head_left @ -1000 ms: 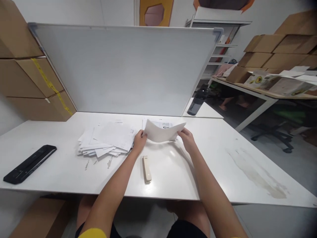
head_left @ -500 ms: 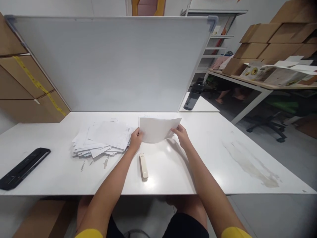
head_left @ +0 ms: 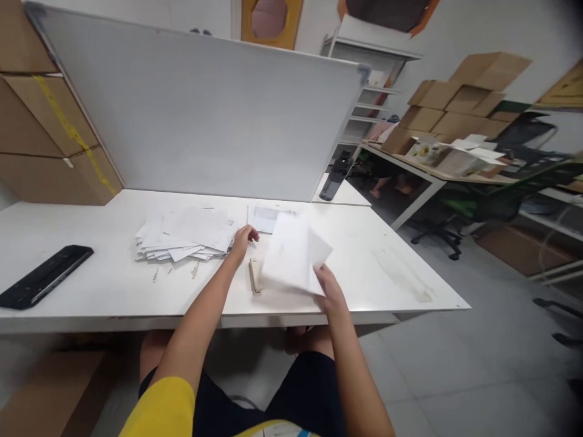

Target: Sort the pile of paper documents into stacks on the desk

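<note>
My right hand grips white paper sheets by their lower right corner. The sheets are tilted above the table, blurred by motion, with one corner bent over. My left hand is apart from these sheets, beside the right edge of the paper stack. Its fingers are loosely bent and apart, with nothing visible in them. A cream stapler lies between my forearms, close to the left edge of the held sheets. Behind the sheets another paper lies flat, partly covered.
The white table carries a black flat device at the left. A whiteboard stands along the back, with cardboard boxes on its left and a dark bottle on its right. Another table holds stacked boxes.
My left hand has let go of the sheets. My right hand has brought them lower and nearer, tilting them. The view has turned to the right.
</note>
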Tool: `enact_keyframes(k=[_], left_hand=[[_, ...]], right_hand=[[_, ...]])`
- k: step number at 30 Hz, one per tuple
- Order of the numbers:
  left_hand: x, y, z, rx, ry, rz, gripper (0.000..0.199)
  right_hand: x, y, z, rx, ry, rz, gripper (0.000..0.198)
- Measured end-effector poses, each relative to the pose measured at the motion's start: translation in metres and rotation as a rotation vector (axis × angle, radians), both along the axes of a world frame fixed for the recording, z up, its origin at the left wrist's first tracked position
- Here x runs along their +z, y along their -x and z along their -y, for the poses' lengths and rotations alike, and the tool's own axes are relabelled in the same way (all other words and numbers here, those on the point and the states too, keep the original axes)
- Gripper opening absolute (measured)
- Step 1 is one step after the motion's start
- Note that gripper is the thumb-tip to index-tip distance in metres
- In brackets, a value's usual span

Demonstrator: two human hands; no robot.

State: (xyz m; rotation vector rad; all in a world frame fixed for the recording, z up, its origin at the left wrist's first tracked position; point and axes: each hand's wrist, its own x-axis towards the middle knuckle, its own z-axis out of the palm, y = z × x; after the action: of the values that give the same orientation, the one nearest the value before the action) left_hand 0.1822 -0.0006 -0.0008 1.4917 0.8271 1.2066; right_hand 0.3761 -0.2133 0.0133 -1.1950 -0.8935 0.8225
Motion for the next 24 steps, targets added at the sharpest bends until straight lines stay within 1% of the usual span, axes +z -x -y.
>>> enact_keyframes(k=[2,4,6,8,10,12,15,18,21,24], left_hand=[[-0.006,-0.006,-0.001,-0.057,-0.003,-0.044,0.024],[-0.011,-0.011,-0.002,-0.102,-0.014,-0.098,0.022],[-0.014,-0.013,-0.003,-0.125,-0.02,-0.151,0.022],[-0.017,-0.013,-0.002,-0.132,-0.016,-0.195,0.022],[-0.02,-0.012,-0.001,-0.137,-0.005,-0.231,0.022],[-0.021,-0.011,0.001,-0.143,0.005,-0.262,0.022],[-0.02,-0.009,0.006,-0.15,0.007,-0.296,0.02],[-0.016,-0.006,0.008,-0.154,-0.004,-0.308,0.02],[-0.012,-0.006,0.007,-0.144,-0.017,-0.302,0.02],[-0.011,-0.008,0.006,-0.11,-0.016,-0.299,0.022]], right_hand=[[-0.013,0.007,0.05,0.035,0.056,-0.028,0.06],[-0.03,0.011,0.089,0.197,0.289,-0.158,0.063],[-0.045,0.012,0.114,0.177,0.439,-0.246,0.058],[-0.054,0.011,0.124,0.087,0.505,-0.264,0.052],[-0.056,0.009,0.124,0.005,0.51,-0.234,0.048],[-0.056,0.008,0.118,-0.033,0.498,-0.193,0.045],[-0.057,0.004,0.109,-0.054,0.497,-0.094,0.041],[-0.057,-0.007,0.101,-0.04,0.493,0.036,0.038],[-0.05,-0.027,0.088,-0.023,0.471,0.26,0.038],[-0.037,-0.048,0.07,-0.047,0.532,0.623,0.04]])
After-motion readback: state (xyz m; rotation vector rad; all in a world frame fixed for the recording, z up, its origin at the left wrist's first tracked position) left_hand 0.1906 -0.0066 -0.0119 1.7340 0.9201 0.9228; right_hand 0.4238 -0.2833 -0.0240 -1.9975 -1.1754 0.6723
